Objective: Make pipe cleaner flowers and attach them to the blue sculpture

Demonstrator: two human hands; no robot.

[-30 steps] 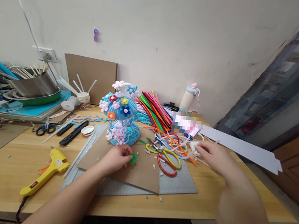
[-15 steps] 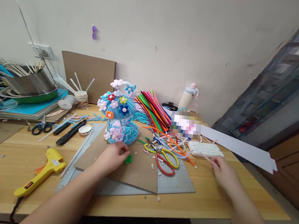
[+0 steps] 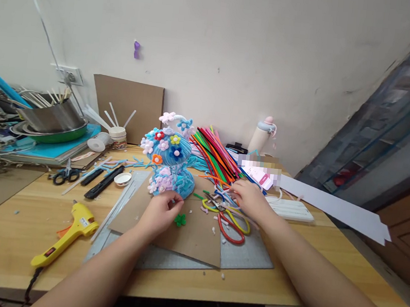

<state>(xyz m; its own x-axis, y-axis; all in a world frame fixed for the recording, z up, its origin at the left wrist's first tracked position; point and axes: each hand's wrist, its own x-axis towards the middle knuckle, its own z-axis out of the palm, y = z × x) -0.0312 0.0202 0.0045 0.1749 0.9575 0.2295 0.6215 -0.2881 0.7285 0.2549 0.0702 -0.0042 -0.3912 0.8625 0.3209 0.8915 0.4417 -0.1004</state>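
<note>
My left hand (image 3: 162,211) rests on the brown cardboard (image 3: 196,240), thumb and fingers pinched together; what lies between them is hidden. Just beside its fingertips is a small green pipe-cleaner flower (image 3: 180,220). Behind it stands a blue pipe-cleaner mushroom shape (image 3: 182,158) covered in colourful flowers. Over the loose pipe cleaners (image 3: 223,193), my right hand (image 3: 249,199) has its fingers curled down and closed on strands there. A pale pink strand shows below that hand. Scissors with red and yellow handles (image 3: 232,228) lie just in front of it.
A yellow hot glue gun (image 3: 68,234) lies at left, near black-handled scissors (image 3: 66,174) and a black cutter (image 3: 104,182). Bundled pipe cleaners (image 3: 217,155), a phone (image 3: 257,173) and a bottle (image 3: 260,136) are at the back. A white case (image 3: 290,209) sits right.
My right hand has swung left from beside the white case to the loose pipe cleaners, with its pink strand. My left hand stays by the green flower; the view has shifted slightly.
</note>
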